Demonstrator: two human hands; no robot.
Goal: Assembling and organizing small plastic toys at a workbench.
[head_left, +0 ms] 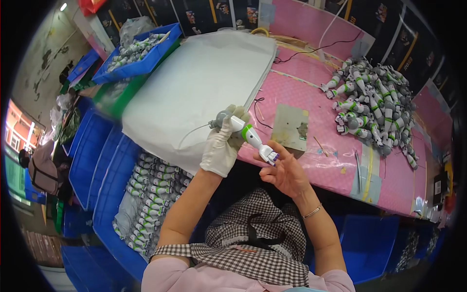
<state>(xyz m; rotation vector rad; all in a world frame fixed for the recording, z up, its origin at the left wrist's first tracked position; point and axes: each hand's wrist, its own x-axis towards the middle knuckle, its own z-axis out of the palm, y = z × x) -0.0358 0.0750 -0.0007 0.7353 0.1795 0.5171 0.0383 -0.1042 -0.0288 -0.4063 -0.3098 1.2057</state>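
Observation:
A white toy robot arm point(254, 138) with a green band, a grey ball-shaped shoulder and a thin pale wire lies slanted between my hands. My left hand point(223, 141), in a white glove, is closed round its shoulder end, the ball showing above the fingers. At the other end, the bare thumb and forefinger of my right hand point(288, 174) close on the toy's small white hand, which has purple marks at its fingers. A large white sheet point(199, 78) covers the table beyond my left hand. Near my right hand lies a grey metal plate point(290, 127).
On the pink table point(335, 168), a heap of similar toy arms point(377, 104) sits at the right, with tweezers point(359, 171) nearer. A blue tray point(138, 56) of parts stands far left. A blue bin point(109, 214) at my left holds rows of toy arms. Someone point(44, 168) is at far left.

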